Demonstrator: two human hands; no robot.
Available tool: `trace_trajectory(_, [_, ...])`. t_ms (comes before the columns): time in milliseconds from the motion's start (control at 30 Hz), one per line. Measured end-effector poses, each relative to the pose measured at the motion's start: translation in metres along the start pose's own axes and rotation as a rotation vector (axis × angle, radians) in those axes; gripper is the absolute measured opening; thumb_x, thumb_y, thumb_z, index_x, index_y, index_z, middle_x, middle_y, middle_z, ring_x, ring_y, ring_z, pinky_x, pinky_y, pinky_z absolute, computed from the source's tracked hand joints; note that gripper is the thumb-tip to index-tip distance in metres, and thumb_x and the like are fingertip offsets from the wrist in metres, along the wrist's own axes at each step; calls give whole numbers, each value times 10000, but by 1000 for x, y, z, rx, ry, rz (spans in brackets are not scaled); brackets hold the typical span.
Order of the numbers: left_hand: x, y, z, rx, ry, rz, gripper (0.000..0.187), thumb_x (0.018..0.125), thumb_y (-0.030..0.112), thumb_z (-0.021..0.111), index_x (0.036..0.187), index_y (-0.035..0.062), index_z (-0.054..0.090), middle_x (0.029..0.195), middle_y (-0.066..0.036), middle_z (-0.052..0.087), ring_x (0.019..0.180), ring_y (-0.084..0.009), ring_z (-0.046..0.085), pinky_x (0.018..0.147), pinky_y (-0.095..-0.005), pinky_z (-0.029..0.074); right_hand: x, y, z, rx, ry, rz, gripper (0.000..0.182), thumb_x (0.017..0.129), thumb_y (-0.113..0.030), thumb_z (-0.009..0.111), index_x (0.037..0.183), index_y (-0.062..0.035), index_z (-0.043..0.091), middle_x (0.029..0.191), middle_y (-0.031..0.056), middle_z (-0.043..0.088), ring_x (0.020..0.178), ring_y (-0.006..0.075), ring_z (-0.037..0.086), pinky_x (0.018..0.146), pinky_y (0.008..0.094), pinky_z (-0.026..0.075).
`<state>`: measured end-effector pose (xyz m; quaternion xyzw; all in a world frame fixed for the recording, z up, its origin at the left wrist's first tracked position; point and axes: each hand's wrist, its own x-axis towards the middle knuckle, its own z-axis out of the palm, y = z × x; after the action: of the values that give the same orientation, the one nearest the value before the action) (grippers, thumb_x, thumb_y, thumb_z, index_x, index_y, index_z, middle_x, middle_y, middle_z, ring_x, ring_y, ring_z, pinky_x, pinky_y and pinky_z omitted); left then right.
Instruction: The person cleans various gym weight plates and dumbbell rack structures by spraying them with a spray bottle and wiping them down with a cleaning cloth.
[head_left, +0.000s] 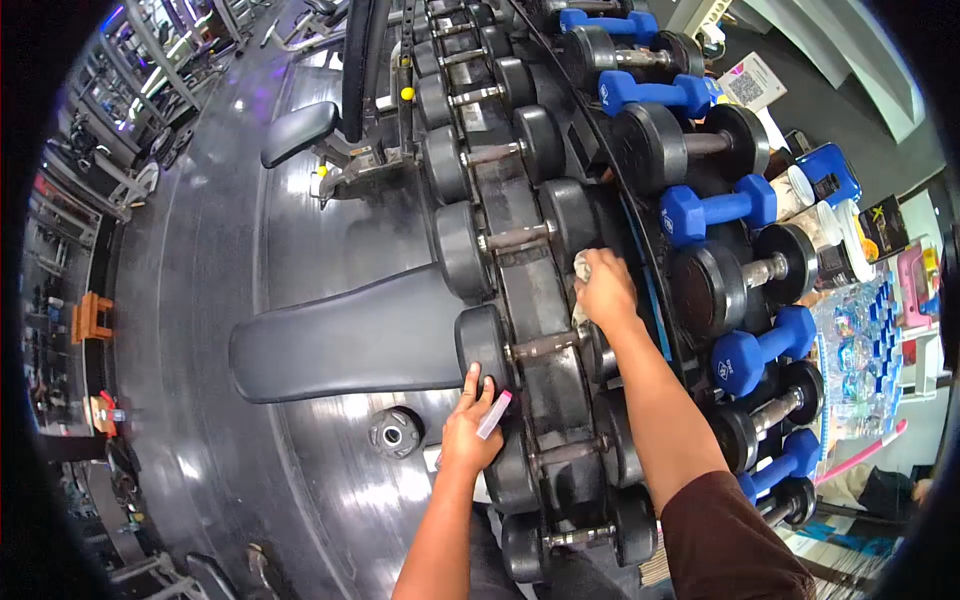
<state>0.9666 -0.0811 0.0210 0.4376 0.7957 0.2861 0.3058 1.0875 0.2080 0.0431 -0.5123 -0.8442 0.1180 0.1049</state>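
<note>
My right hand (608, 288) is closed on a whitish cloth (581, 268). It presses the cloth near the right end of a black dumbbell (545, 345) in the lower rack row. My left hand (468, 428) grips a clear object with a pink end (494, 414), probably a small bottle, though its kind is partly hidden by the palm. Two fingers of that hand reach up and touch the left head of the same dumbbell. Just beyond it lies another black dumbbell (517, 238) with a worn metal handle.
Blue dumbbells (718, 209) alternate with black ones on the upper rack tier at right. Behind them are wrapped water bottles (862, 355), tubs and a QR card (750, 82). A padded bench (340, 340) and a round weight plate (395, 433) are at left on the dark floor.
</note>
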Motion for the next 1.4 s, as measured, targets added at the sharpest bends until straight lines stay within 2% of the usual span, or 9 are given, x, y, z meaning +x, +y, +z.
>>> trace_trajectory(167, [2, 0, 1, 10, 23, 15, 739, 728, -18, 602, 1442, 173, 587, 1652, -7, 318, 1256, -344, 603, 1006, -434, 536, -41, -8, -19, 22, 67, -79, 457, 736, -72, 794, 1165, -103, 639, 1171, 85, 635, 1145, 345, 565, 962, 478, 486])
trace_trajectory(367, [0, 6, -4, 7, 2, -24, 768, 692, -22, 613, 1428, 199, 606, 1654, 7, 313, 1173, -318, 656, 950, -430, 563, -132, -6, -29, 20, 199, -124, 536, 692, 61, 728, 1198, -62, 604, 1208, 127, 598, 1150, 403, 528, 1004, 485, 436])
trace_trajectory(533, [1, 2, -3, 12, -34, -39, 767, 696, 1, 623, 1429, 222, 604, 1673, 29, 267, 1195, -311, 645, 967, -430, 556, -111, -17, -25, 61, 317, -88, 553, 697, 83, 708, 1222, -57, 602, 1196, 149, 596, 1141, 409, 529, 1000, 484, 416])
trace_trajectory(667, [1, 0, 0, 29, 7, 24, 756, 703, 2, 620, 1428, 216, 604, 1668, 24, 280, 1204, -314, 640, 968, -438, 555, -29, -11, -6, 31, 182, -72, 446, 746, -31, 714, 1178, -96, 622, 1200, 129, 599, 1148, 365, 553, 988, 479, 448])
trace_trajectory(767, [2, 3, -3, 46, -12, 14, 744, 702, 15, 629, 1433, 141, 583, 1642, -103, 325, 1227, -346, 621, 962, -423, 558, 13, -18, 5, -111, -66, -18, 326, 798, -77, 702, 1118, -98, 645, 1161, 128, 632, 1154, 344, 571, 974, 478, 461])
trace_trajectory(900, [2, 7, -5, 63, -22, -14, 734, 721, 17, 626, 1442, 144, 576, 1645, -84, 323, 1198, -342, 640, 958, -424, 563, 2, -28, -13, -179, -258, 34, 292, 815, -68, 708, 1099, -108, 652, 1148, 114, 653, 1182, 331, 571, 966, 483, 469])
trace_trajectory(1100, [1, 8, -3, 47, -22, -44, 753, 724, -2, 614, 1452, 187, 576, 1657, -18, 302, 1201, -333, 640, 985, -421, 548, -76, -21, -27, -66, 70, -23, 402, 739, -11, 748, 1112, -110, 633, 1246, 47, 612, 1256, 306, 521, 967, 534, 457])
trace_trajectory(1233, [1, 12, -6, 58, -49, -83, 768, 730, -1, 605, 1465, 219, 566, 1673, 30, 264, 1215, -321, 635, 1002, -421, 540, -126, -18, -37, -36, 83, -9, 545, 670, 64, 741, 1181, -87, 627, 1299, 54, 585, 1254, 349, 494, 1001, 523, 456])
trace_trajectory(1400, [1, 26, -17, 56, -94, -90, 708, 766, -4, 603, 1458, 137, 558, 1675, -43, 252, 1296, -338, 571, 1038, -431, 520, -157, -26, -47, -85, -55, 112, 516, 680, 24, 746, 1176, -73, 640, 1313, 84, 572, 1232, 385, 503, 989, 491, 487])
